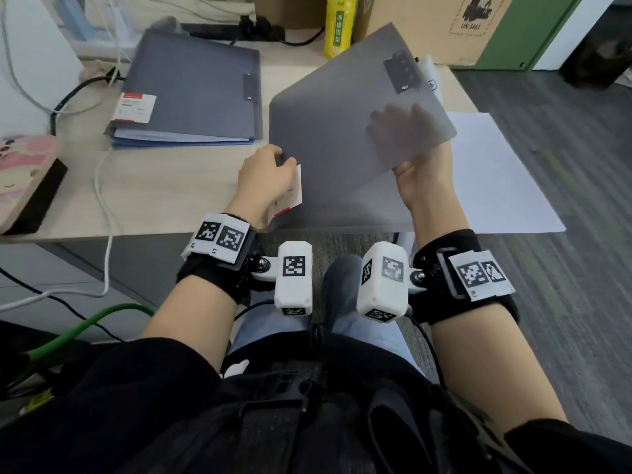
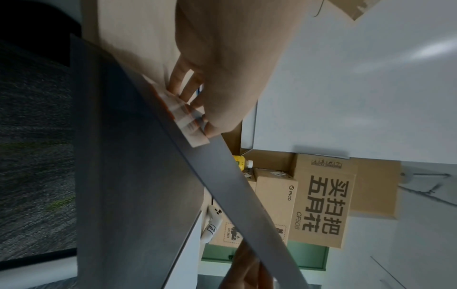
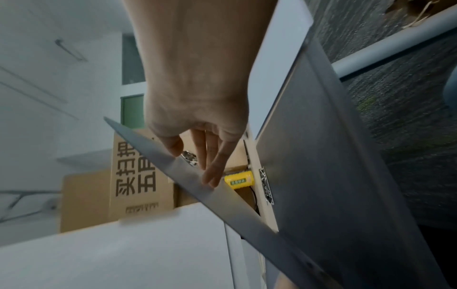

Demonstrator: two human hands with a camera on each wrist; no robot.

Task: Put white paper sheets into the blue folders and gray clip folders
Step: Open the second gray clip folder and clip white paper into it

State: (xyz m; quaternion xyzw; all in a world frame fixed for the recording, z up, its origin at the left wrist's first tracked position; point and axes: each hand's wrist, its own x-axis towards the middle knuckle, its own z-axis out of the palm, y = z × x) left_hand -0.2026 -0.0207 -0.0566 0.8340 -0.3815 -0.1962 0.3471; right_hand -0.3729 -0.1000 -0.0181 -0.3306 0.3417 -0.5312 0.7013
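Both hands hold gray clip folder (image 1: 342, 131) cover raised mid-frame: left hand (image 1: 265, 179) grip pinches labelled edge, right hand (image 1: 422, 172) grip clasps right edge. Cover hides white paper sheets (image 1: 506, 186). Blue folders (image 1: 191, 94) stacked upper left on worktop (image 1: 154, 189); yellow bottle (image 1: 338, 25), cardboard boxes (image 1: 455, 25) behind.

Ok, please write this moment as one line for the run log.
step: opening gray folder | left hand: holds labelled edge | right hand: lifts translucent cover | white paper: on desk, not yet in | blue folder: closed
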